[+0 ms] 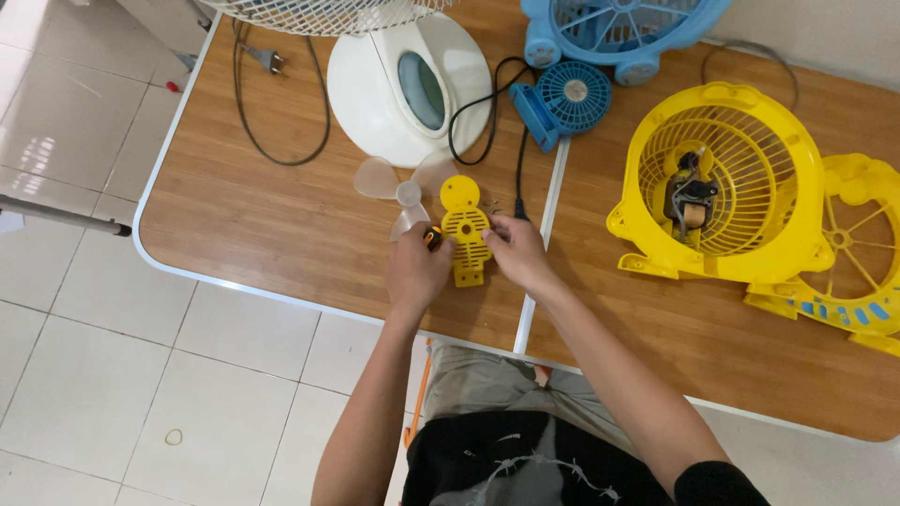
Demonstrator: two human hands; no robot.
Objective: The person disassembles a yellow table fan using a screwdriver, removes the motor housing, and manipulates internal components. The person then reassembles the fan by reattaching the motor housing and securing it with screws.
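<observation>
Head view: yellow vented plate (466, 228) flat on wooden table (272, 215), pinched between left hand (415, 272) and right hand (517, 251), both partly curled.

White fan grille (328, 14) at 12 o'clock cut off by top edge; blue fan (623, 33) at 1 o'clock likewise; yellow fan cover (848, 253) at 3 o'clock clipped by right edge; small orange-black object (432, 237) mostly hidden under left hand (417, 272), kind unclear; person's elbows below bottom edge
</observation>
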